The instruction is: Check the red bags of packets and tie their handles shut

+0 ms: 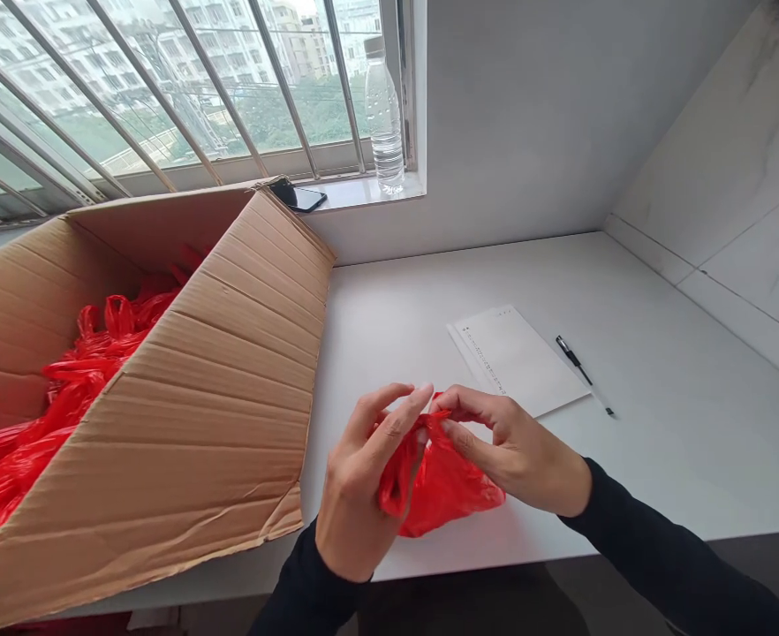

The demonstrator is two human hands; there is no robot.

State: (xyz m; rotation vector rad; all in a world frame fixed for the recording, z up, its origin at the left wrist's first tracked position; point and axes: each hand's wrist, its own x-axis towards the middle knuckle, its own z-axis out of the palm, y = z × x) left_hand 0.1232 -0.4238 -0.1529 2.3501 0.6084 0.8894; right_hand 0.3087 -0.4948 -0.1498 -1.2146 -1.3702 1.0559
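Observation:
A red plastic bag (452,490) rests near the front edge of the white table (389,327), gathered at its top between my two hands. My left hand (369,468) is closed around the bag's upper left side, with a loop of red plastic hanging below its fingers. From the right, my right hand (512,442) pinches the gathered top of the bag between thumb and fingers. What the bag contains is hidden.
A large cardboard box (230,371) with several red plastic bags (91,371) stands on the left. Papers (515,353) and a black pen (581,371) lie beyond my right hand. A water bottle (385,124) and a phone (308,200) are on the windowsill.

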